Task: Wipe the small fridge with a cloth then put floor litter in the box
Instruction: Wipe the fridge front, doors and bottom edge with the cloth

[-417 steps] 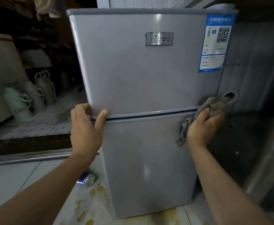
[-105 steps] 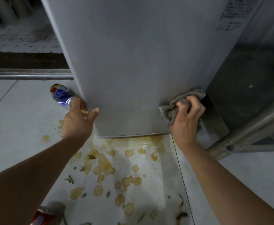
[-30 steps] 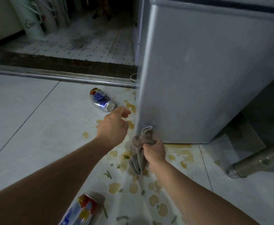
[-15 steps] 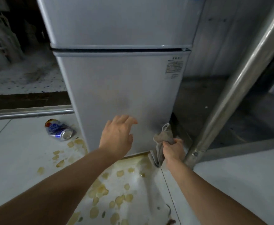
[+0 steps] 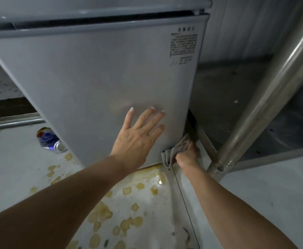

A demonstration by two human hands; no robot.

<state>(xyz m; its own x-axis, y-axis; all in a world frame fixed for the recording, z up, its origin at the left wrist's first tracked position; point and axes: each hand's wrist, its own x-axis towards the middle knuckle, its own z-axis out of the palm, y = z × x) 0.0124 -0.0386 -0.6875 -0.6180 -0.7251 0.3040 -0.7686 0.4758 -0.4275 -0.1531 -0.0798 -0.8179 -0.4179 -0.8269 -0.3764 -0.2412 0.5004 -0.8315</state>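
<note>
Since half a second ago the left hand (image 5: 138, 133) has come forward from hovering in front of the small fridge (image 5: 100, 72) to lie flat on its lower door, fingers straight and spread, and the view has closed in on that door. Nearest in view, below the fridge, the tiled floor (image 5: 255, 203) carries a spread of yellowish spill patches (image 5: 100, 214) running right up to the fridge's base; that mess is untouched. Just past them, at the fridge's bottom right corner, the right hand (image 5: 186, 155) is clenched round the grey cloth (image 5: 174, 151), holding it against the corner edge, so I judge the wiping to be in its last, lowest stretch and not yet finished. To the left of the fridge's base a crushed blue and white can (image 5: 50, 141) lies on its side on the floor, partly behind the fridge's edge, not yet picked up. To the right of the fridge a slanting metal pole (image 5: 265, 97) rises from the floor. No box shows anywhere in view, so what it holds cannot be told; the whole litter stage seems to remain.
</note>
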